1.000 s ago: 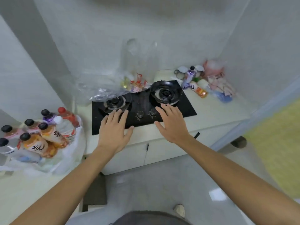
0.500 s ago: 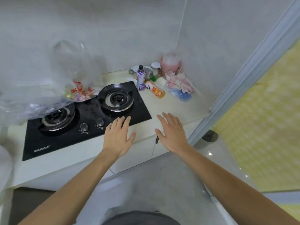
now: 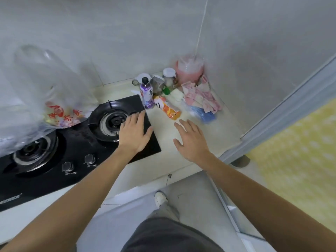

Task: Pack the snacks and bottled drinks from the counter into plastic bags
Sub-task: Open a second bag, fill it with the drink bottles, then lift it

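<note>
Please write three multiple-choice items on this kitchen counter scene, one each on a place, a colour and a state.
1. Where does the purple-label bottle stand?
A. on the left burner
B. at the stove's back right corner
C. inside the clear plastic bag

2. What colour is the bottle lying on the counter?
A. orange
B. green
C. black

3. How are the two hands?
A. both grip bottles
B. both are open and hold nothing
C. one pinches the bag

Answers:
1. B, as the bottle stands upright by the far right corner of the black stove.
2. A, as its body and label show orange, just ahead of the right hand.
3. B, as the left hand and the right hand both show spread fingers with nothing in them.
</note>
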`<move>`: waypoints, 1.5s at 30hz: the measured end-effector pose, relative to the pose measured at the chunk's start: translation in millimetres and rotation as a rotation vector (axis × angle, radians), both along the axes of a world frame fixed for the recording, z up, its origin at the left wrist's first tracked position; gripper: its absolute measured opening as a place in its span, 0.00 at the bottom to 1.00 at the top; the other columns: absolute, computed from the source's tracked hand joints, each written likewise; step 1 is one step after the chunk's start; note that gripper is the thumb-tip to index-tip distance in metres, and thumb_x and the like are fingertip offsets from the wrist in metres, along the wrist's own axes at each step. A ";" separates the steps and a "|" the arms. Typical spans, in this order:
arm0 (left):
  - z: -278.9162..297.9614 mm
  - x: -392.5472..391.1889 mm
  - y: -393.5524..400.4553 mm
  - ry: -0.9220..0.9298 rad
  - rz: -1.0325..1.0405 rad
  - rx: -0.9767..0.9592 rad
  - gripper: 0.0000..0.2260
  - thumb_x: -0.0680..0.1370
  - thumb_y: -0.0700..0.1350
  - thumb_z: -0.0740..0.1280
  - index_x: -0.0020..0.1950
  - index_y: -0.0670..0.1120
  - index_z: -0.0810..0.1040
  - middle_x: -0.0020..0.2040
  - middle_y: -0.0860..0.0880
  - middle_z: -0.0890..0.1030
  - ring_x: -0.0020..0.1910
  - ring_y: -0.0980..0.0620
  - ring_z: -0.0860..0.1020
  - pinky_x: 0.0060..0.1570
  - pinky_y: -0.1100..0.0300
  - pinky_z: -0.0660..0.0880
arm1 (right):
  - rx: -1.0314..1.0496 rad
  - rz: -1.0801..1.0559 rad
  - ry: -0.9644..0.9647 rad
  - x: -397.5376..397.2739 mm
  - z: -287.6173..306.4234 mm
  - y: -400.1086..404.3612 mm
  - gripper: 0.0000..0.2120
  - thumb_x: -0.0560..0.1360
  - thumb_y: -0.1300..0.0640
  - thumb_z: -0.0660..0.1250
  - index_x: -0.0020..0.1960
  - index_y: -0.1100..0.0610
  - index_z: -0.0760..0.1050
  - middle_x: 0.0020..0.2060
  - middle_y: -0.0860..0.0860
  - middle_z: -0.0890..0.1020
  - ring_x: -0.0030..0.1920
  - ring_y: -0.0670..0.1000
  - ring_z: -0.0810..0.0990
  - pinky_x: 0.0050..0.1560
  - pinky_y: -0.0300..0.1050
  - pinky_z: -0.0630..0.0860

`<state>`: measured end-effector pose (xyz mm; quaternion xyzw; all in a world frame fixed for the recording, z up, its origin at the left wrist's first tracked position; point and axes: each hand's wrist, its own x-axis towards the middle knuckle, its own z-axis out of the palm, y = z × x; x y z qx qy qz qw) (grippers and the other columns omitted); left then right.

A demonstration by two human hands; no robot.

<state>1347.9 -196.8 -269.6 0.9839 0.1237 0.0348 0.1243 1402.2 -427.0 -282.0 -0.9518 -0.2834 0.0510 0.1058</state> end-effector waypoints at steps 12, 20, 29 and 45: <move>-29.8 164.6 45.6 0.052 0.268 -0.226 0.39 0.80 0.57 0.66 0.82 0.39 0.52 0.75 0.38 0.65 0.74 0.36 0.66 0.68 0.40 0.69 | -0.053 0.028 0.077 164.4 -63.3 59.3 0.27 0.81 0.50 0.65 0.78 0.53 0.65 0.75 0.56 0.70 0.74 0.62 0.67 0.71 0.60 0.71; -58.1 221.0 65.3 -0.029 0.331 -0.536 0.37 0.71 0.50 0.77 0.75 0.44 0.65 0.68 0.44 0.72 0.66 0.45 0.74 0.65 0.48 0.72 | -0.016 -0.012 0.224 221.1 -116.4 116.7 0.35 0.82 0.47 0.66 0.83 0.52 0.55 0.65 0.62 0.74 0.62 0.63 0.75 0.55 0.56 0.75; -72.8 230.2 63.4 -0.080 0.349 -0.487 0.26 0.71 0.51 0.77 0.62 0.46 0.68 0.59 0.48 0.78 0.54 0.50 0.77 0.51 0.52 0.75 | -0.037 -0.188 0.408 223.2 -116.5 106.4 0.32 0.77 0.53 0.71 0.76 0.58 0.62 0.66 0.61 0.74 0.64 0.64 0.76 0.59 0.55 0.75; -8.4 109.8 -0.3 -0.139 0.368 -0.524 0.28 0.67 0.56 0.81 0.58 0.48 0.71 0.53 0.50 0.83 0.49 0.48 0.82 0.51 0.48 0.81 | 0.431 -0.188 0.571 162.3 -67.1 9.1 0.29 0.57 0.56 0.76 0.53 0.46 0.66 0.48 0.50 0.79 0.45 0.54 0.81 0.41 0.50 0.78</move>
